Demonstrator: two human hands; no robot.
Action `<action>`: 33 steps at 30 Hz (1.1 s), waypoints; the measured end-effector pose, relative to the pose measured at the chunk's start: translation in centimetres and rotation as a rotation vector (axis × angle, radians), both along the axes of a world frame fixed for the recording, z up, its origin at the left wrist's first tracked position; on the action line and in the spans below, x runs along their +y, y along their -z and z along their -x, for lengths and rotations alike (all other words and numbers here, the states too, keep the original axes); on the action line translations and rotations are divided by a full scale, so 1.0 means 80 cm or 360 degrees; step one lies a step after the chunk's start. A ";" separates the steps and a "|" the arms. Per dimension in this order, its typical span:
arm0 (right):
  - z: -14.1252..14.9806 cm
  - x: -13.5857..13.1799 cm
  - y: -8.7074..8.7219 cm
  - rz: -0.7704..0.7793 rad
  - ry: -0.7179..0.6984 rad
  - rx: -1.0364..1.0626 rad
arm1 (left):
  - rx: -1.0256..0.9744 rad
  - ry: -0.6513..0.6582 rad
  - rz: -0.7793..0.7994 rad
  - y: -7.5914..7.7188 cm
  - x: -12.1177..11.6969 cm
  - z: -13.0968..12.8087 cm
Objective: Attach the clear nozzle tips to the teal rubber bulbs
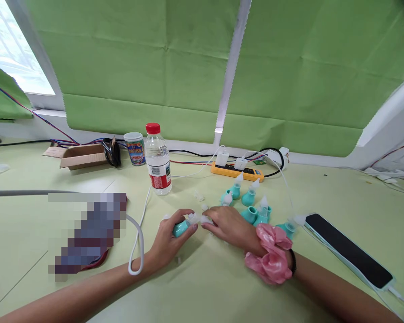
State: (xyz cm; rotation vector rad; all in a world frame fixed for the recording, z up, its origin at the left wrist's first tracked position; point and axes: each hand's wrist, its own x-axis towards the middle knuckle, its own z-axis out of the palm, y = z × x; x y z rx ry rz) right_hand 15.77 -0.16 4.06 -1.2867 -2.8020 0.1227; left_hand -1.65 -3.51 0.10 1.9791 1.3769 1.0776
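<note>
My left hand [170, 240] is wrapped round a teal squeeze bulb with a clear collar [181, 229], which looks like a nasal aspirator and lies on its side, collar facing right. Close against that collar, my right hand [227, 224] pinches a small translucent tip [206, 219]. Whether tip and collar touch is hard to make out. Beyond my right hand stand several teal bulbs [248, 197], some with clear pointed tips and some with bare mouths. One more bulb [287, 229] lies right of my wrist. Small clear pieces [199, 196] are scattered on the table just past my fingers.
A water bottle [159, 166] and a printed can [135, 150] stand at the back, beside an open cardboard box [85, 156]. An orange power strip [237, 171] has chargers and cables. A phone [350, 251] lies right. A white cable [139, 242] loops over my left forearm; a blurred-out item [90, 237] lies left.
</note>
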 end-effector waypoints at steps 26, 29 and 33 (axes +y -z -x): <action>-0.020 0.001 -0.035 0.0484 -0.0481 0.0544 | 0.0192 0.0253 -0.0364 0.006 -0.003 0.003; -0.021 0.008 -0.027 0.0702 -0.0439 0.0716 | 0.0219 0.0221 -0.0465 0.008 -0.005 0.003; -0.020 0.016 -0.015 0.1363 -0.0228 0.0990 | 0.0266 0.0201 -0.0555 0.009 -0.007 0.002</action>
